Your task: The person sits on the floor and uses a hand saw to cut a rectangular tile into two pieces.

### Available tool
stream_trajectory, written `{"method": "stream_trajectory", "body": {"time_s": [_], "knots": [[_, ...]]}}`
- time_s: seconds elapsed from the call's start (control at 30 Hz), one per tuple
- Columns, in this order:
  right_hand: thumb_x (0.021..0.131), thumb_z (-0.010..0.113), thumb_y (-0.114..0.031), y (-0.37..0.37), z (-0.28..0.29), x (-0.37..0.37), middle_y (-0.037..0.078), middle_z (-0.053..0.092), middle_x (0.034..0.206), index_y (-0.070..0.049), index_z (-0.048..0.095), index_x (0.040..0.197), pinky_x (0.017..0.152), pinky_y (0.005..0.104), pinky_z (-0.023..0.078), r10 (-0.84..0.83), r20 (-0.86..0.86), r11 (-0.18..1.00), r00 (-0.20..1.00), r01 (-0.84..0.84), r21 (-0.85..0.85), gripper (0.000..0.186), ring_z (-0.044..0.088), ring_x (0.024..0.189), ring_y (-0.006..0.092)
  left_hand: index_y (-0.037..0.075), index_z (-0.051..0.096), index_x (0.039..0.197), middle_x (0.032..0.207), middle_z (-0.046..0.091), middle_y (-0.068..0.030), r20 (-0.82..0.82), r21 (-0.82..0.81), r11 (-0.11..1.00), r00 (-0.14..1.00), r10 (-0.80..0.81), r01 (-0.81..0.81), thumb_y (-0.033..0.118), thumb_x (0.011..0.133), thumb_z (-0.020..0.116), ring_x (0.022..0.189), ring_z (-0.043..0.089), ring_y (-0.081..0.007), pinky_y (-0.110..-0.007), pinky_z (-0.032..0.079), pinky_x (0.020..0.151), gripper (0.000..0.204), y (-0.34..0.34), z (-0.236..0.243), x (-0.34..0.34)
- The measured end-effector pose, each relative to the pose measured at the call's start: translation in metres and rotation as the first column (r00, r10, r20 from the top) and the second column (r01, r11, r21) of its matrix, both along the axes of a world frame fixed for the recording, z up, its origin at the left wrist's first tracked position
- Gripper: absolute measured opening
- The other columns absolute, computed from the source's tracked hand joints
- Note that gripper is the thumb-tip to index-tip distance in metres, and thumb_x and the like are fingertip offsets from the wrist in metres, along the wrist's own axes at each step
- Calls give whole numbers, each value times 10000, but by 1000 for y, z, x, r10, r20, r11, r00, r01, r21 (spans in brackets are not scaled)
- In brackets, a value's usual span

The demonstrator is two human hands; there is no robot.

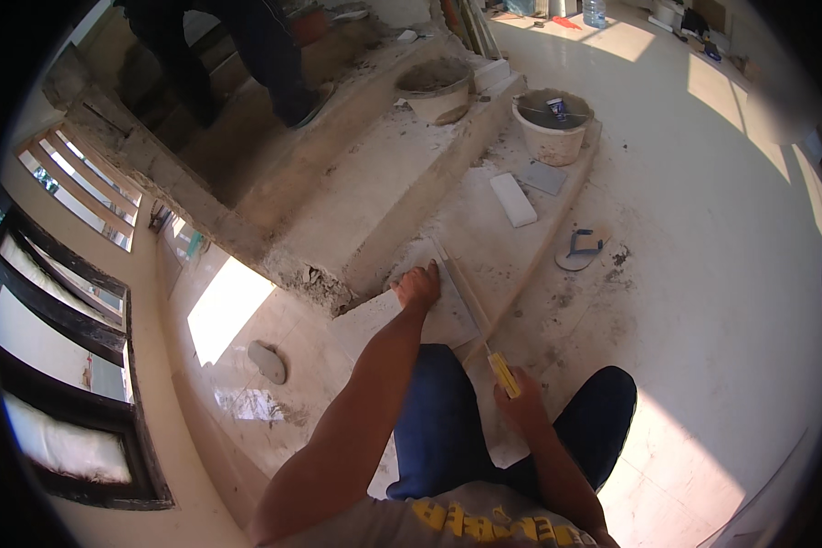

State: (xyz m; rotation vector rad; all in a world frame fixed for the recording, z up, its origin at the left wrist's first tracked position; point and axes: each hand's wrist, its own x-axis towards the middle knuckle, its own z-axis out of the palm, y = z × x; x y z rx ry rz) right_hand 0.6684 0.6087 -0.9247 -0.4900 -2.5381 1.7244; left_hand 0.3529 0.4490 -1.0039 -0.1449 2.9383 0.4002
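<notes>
My left hand [417, 286] presses down on a pale flat slab [447, 318] at the foot of the concrete steps, thumb and forefinger apart. A thin, straight strip [462, 290] runs along the slab's right edge. Closed around a yellow-handled tool [504, 374], my right hand [521, 399] is just right of my knee. A narrow part of the tool points up toward the slab's near right corner; its exact kind cannot be made out.
A white block [513, 200] and a grey tile [543, 178] lie on the lowest step. Mortar buckets [553, 146] [438, 105] stand beyond. Sandals [579, 251] [268, 362] lie on the floor. Another person's legs [265, 64] are on the upper steps.
</notes>
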Motion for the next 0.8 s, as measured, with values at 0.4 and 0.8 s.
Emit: {"method": "stream_trajectory", "body": {"time_s": [0.4, 0.8], "knots": [[986, 699, -170, 6, -18, -55, 292, 681, 887, 20, 646, 1131, 739, 524, 535, 10, -160, 997, 987, 3, 80, 245, 672, 881, 517, 4, 735, 1257, 1250, 755, -204, -25, -54, 997, 998, -59, 58, 563, 1112, 335, 1218, 694, -363, -591, 316, 1186, 701, 4, 5, -9], [967, 715, -150, 10, 1, 46, 241, 718, 884, 29, 673, 1200, 754, 432, 571, -38, -86, 997, 996, 44, 65, 297, 755, 848, 402, 12, 750, 1231, 1246, 757, -214, -31, -67, 997, 999, -42, 40, 553, 1109, 346, 1227, 692, -374, -590, 327, 1177, 686, 13, 1, -5]]}}
